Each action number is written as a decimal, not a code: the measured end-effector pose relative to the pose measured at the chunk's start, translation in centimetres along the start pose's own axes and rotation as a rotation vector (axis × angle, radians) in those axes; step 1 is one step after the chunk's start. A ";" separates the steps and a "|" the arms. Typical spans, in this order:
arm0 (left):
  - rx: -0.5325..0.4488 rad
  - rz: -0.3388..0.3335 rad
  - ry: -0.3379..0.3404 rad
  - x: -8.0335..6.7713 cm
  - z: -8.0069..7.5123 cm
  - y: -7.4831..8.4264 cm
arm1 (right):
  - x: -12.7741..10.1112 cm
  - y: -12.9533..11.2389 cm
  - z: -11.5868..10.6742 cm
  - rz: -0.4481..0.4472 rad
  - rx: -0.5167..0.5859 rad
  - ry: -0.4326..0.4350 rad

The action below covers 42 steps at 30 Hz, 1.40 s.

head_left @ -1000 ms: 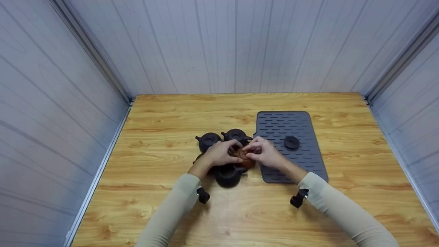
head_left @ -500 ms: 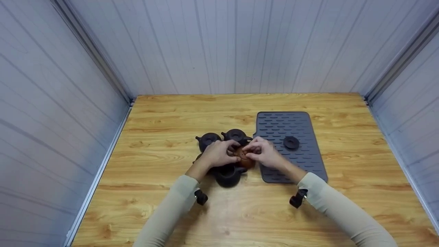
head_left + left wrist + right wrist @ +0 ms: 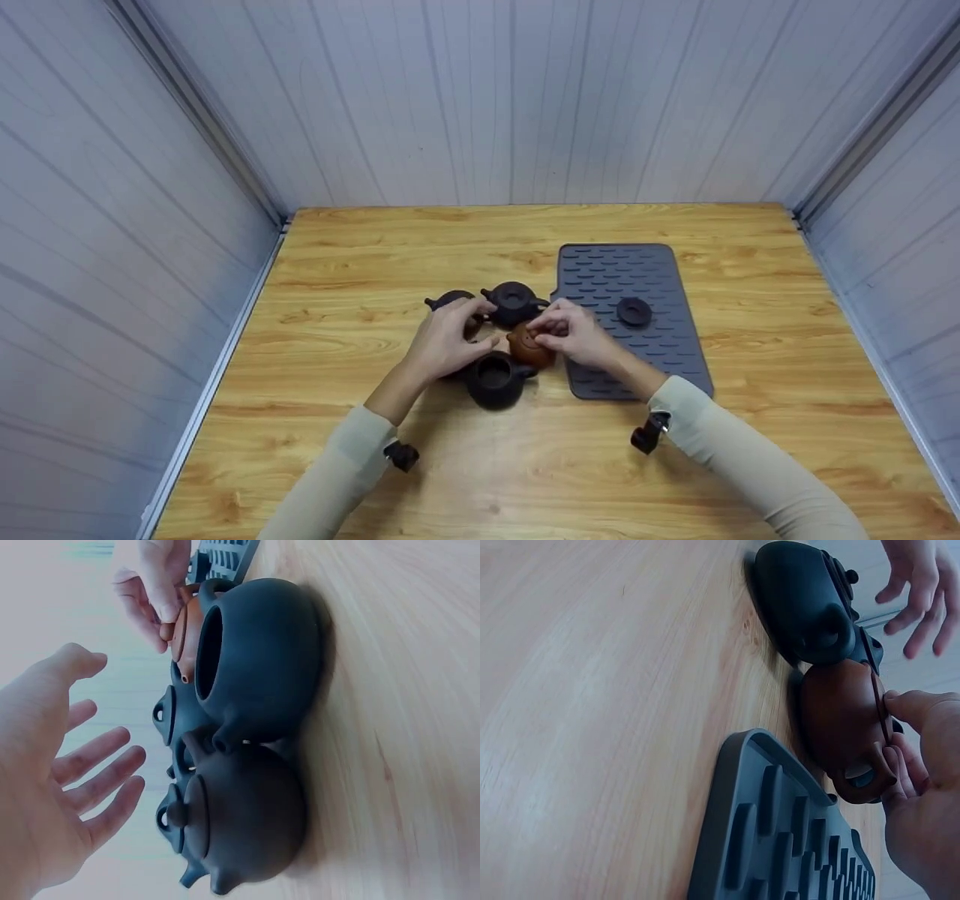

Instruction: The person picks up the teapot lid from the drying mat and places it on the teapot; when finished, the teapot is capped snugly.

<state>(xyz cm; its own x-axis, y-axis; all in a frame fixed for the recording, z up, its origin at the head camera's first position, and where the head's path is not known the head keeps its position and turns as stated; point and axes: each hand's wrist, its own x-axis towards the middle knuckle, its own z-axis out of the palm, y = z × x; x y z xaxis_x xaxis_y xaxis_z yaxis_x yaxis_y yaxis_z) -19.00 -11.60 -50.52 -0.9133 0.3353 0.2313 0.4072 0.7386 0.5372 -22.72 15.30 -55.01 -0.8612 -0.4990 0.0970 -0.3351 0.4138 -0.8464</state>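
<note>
My right hand [image 3: 577, 334] pinches the knob of the lid [image 3: 180, 637] on a small reddish-brown teapot [image 3: 534, 355]. The lid lies on the pot's mouth. My left hand [image 3: 442, 343] hovers to the left with fingers spread, holding nothing, over the cluster of dark teapots. Just in front of the brown pot stands a lidless black teapot [image 3: 495, 391], its mouth uncovered. A dark brown teapot [image 3: 251, 814] with its lid on stands beside it, mostly hidden beneath my left hand in the head view.
Two more lidded dark teapots stand behind: one black teapot [image 3: 512, 301] at the back and another dark teapot [image 3: 448, 298] to its left. Right of them lies a grey ridged mat [image 3: 615, 259], bearing a loose dark lid [image 3: 634, 312]. Pale panels wall the wooden table [image 3: 360, 262].
My left hand has let go of the brown teapot and drawn back to the left, its fingers spreading. My right hand stays at the lid knob.
</note>
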 end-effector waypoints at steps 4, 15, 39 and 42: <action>-0.002 0.023 0.026 -1.4 -0.6 -0.2 | 0.0 0.0 0.1 0.002 0.000 -0.005; 0.026 0.026 -0.001 -5.0 -0.8 -1.1 | 0.1 0.2 0.0 0.004 -0.005 0.002; -0.060 -0.060 -0.039 -7.5 1.3 -2.0 | 0.1 -0.1 -0.1 0.020 -0.025 -0.011; -0.075 -0.062 -0.056 -7.7 1.7 -2.1 | 0.1 -0.1 -0.1 0.021 -0.030 -0.010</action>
<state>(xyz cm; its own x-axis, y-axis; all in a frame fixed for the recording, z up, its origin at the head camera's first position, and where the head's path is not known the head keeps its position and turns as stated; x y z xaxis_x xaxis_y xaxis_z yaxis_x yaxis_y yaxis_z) -12.77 -14.78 -54.79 -0.9339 0.3237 0.1515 0.3462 0.7140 0.6086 -22.84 15.33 -54.86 -0.8642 -0.4977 0.0739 -0.3285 0.4468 -0.8321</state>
